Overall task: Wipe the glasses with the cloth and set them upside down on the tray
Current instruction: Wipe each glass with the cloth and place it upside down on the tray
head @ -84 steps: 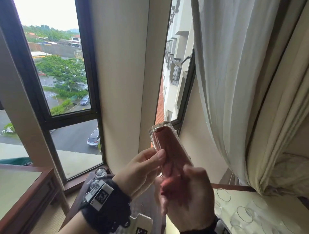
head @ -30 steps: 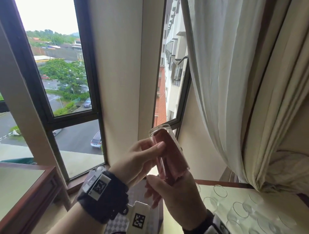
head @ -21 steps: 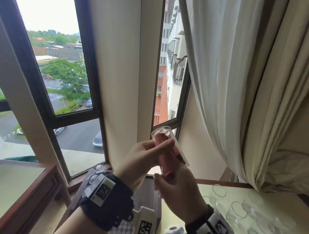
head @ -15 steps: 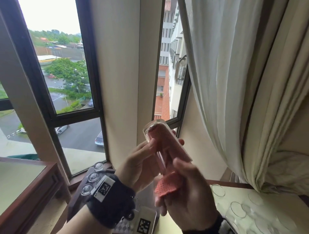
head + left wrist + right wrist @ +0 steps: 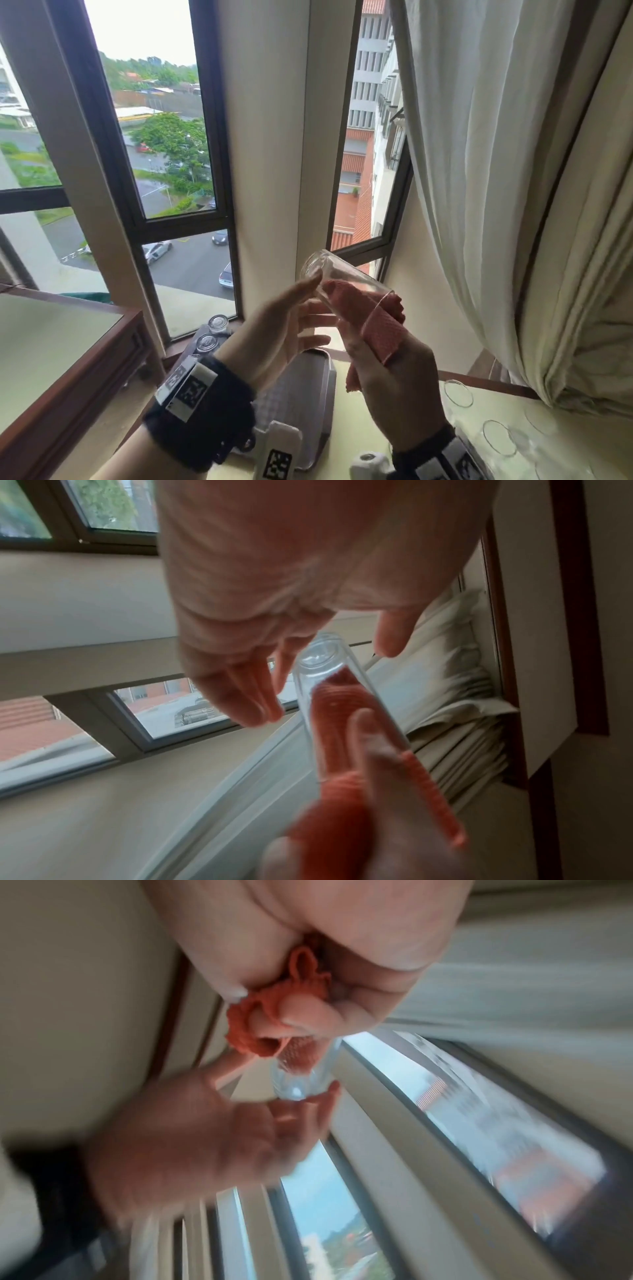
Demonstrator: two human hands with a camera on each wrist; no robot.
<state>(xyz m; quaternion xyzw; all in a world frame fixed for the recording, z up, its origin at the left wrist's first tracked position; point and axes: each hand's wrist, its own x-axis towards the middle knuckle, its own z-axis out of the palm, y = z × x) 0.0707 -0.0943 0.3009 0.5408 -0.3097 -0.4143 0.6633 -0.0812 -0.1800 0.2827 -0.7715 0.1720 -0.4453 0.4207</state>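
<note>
1. the glass is held up in the air in front of the window, tilted with its thick base up and to the left and its open mouth down toward the right hand. my guess is it is raised against the daylight so smears show.
2. the pink cloth is pushed into the mouth of the glass and trails out over the right hand. that grip is closed: the fingers curl round the bunched cloth and, by the look of the wrist views, steady the glass near its rim as well.
3. the left hand is spread, its fingers nearly straight. only the fingertips touch the glass near its base, which reads as a light support for turning it rather than a hold.
4. the tray lies low on the desk, under and between the wrists, with two glasses already standing bottom-up at its far end by the window.
5. more glasses wait to the right on the desk, near the curtain, mouths up.
6. the wiping step seems to be under way on this glass; setting it mouth-down on the tray is not yet done.
</note>
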